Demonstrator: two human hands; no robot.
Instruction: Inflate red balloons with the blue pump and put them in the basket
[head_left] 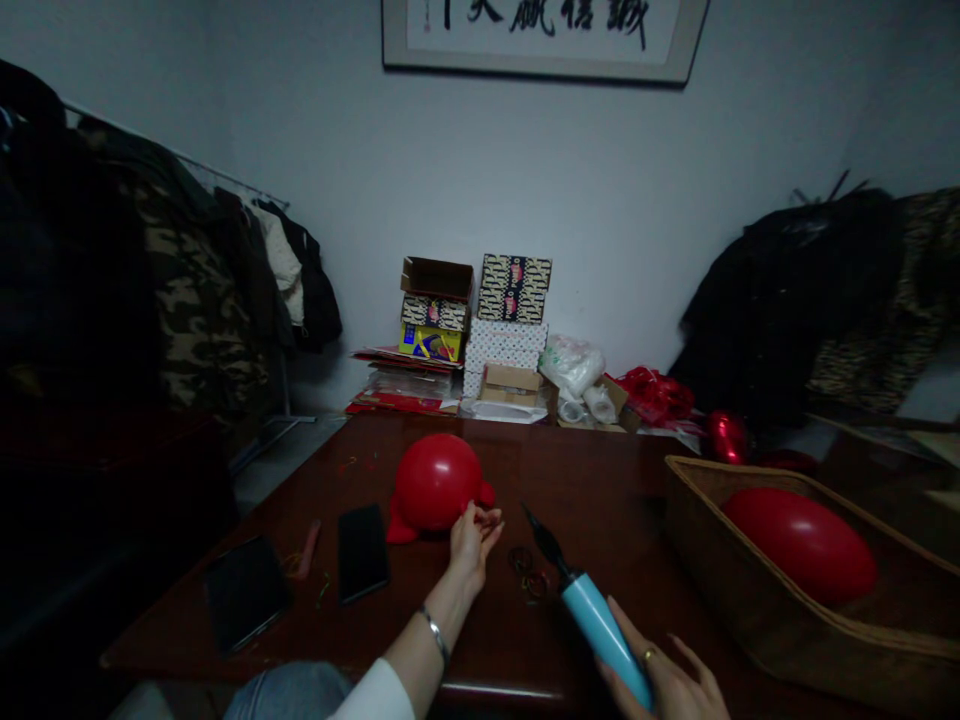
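An inflated red balloon [437, 482] sits on the dark brown table, with smaller limp red pieces [403, 528] at its lower left edge. My left hand [472, 540] is at its lower right side, fingertips pinched on red rubber there; exactly which part they grip is hard to make out. In my right hand [664, 665] is a light blue balloon pump [606, 632], its black nozzle [546, 538] pointing up and left. The nozzle tip is apart from the balloon. Between the hands lie several small dark rings [529, 572], like rubber bands.
A black phone [363, 552] and a dark tablet-like device [246, 592] lie on the left. To the right stands a wicker basket [739, 590] with a red balloon [802, 543] inside. Stacked boxes [506, 345] and plastic bags [574, 365] line the table's far end.
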